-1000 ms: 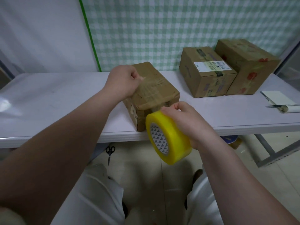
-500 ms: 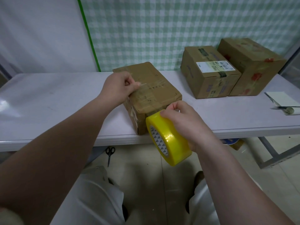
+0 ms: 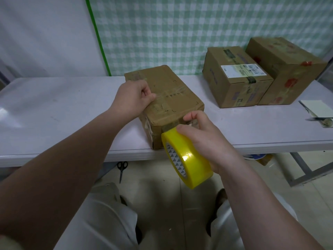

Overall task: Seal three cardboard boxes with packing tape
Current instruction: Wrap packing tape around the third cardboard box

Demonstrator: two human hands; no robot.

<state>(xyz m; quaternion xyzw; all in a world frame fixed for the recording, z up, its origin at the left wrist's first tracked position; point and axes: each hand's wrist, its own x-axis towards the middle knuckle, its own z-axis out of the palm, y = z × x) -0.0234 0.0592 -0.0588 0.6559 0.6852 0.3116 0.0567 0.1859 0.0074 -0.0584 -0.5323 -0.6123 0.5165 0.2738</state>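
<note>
A brown cardboard box [image 3: 169, 94] lies at the front edge of the white table [image 3: 54, 112], old clear tape crossing its top. My left hand [image 3: 134, 99] rests on the box's top left side, fingers curled, pressing down a tape end. My right hand [image 3: 203, 139] grips a yellow tape roll [image 3: 187, 159] just below and in front of the box's near end, with a strip of tape running up onto that end. Two more cardboard boxes stand at the back right: one with a white label [image 3: 234, 76] and a larger one [image 3: 284, 69] beside it.
Black scissors [image 3: 121, 167] lie on the tiled floor under the table. A pad of paper [image 3: 317, 108] and a small tool [image 3: 324, 121] sit at the table's right edge. A metal table leg [image 3: 302, 168] stands at the right. My knees are below the table edge.
My left hand slid forward along the box top toward me. The tape roll in my right hand stayed near the box's front end, drawing slightly down.
</note>
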